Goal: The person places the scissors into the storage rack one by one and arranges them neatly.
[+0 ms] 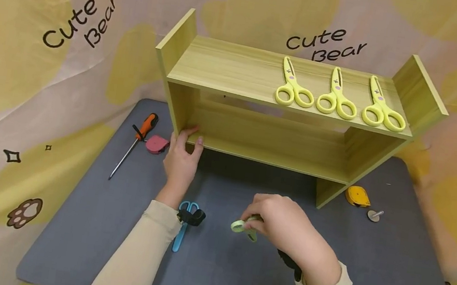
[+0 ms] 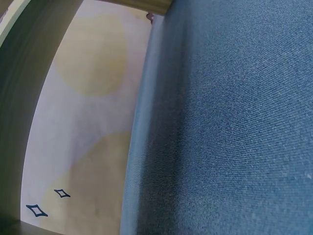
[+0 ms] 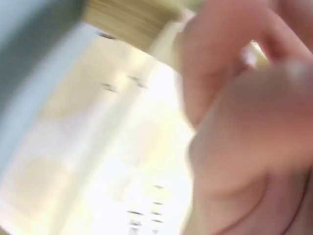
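Note:
A two-tier wooden shelf [image 1: 239,68] stands on the grey table. At its lower left corner, my left hand [image 1: 182,162] grips the side panel and lower board, with the thumb on the board's front edge. In front of the shelf, my right hand [image 1: 281,218] pinches light green scissors [image 1: 238,226]; their handle loops show and the rest is hidden by the hand. Blurred fingers [image 3: 244,122] fill the right side of the right wrist view. Three yellow-green scissors [image 1: 291,85] lie side by side on the top board. Blue scissors [image 1: 181,233] lie beside my left wrist.
Left of the shelf lie an orange-handled screwdriver [image 1: 136,142] and a pink tape measure [image 1: 156,144]. A yellow tape measure [image 1: 358,196] and a small round piece with a metal stem [image 1: 373,215] lie to its right. A patterned cloth [image 1: 75,140] hangs behind the table.

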`<state>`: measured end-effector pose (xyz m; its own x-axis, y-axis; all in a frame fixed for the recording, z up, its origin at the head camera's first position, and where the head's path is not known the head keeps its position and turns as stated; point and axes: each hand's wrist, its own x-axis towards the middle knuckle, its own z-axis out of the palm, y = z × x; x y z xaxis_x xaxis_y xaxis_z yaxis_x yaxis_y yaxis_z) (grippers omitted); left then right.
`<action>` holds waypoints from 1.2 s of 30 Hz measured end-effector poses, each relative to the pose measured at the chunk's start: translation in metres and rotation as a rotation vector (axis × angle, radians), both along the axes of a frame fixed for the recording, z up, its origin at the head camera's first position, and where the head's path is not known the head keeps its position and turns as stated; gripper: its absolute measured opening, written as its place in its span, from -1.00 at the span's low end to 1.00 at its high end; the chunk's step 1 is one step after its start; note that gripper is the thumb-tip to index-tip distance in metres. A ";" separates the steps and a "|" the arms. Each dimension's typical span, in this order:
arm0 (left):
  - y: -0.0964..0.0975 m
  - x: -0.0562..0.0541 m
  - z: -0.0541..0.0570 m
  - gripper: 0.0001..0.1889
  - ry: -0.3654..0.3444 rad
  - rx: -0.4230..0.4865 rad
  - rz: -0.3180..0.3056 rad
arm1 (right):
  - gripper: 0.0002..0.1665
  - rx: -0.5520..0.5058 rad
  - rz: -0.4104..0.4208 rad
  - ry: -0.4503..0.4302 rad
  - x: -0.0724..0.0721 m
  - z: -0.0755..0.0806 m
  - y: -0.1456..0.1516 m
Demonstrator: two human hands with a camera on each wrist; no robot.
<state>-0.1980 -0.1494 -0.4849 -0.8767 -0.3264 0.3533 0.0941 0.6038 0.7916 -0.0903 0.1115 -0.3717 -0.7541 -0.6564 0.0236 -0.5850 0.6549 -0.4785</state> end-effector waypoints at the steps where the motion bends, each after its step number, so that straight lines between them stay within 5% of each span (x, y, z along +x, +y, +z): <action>1: 0.000 0.000 0.000 -0.58 0.000 -0.001 0.002 | -0.85 -0.042 0.023 0.054 0.001 0.010 0.000; 5: -0.001 -0.002 -0.001 -0.58 -0.005 -0.002 0.007 | -0.83 -0.319 0.093 0.352 0.005 0.046 -0.003; 10: -0.002 -0.004 0.001 -0.56 -0.007 -0.012 0.014 | -0.83 -0.812 0.049 0.925 -0.008 0.073 -0.023; 14: -0.002 -0.003 0.001 -0.57 -0.007 -0.022 0.020 | -0.88 -0.919 -0.068 1.185 -0.032 0.076 -0.042; 23: 0.002 0.002 0.000 -0.56 -0.013 -0.006 0.002 | -0.84 -0.595 -0.271 1.090 -0.075 0.061 -0.056; 27: 0.005 0.003 0.000 -0.56 -0.012 -0.012 0.006 | -0.78 -0.490 -0.334 1.040 -0.080 0.056 -0.060; 32: 0.002 0.001 0.001 -0.58 -0.005 -0.016 0.014 | -0.46 -0.258 -0.400 0.907 -0.081 0.059 -0.068; 36: 0.000 0.000 0.001 -0.58 -0.003 -0.022 0.020 | -0.29 -0.177 -0.448 0.810 -0.082 0.060 -0.075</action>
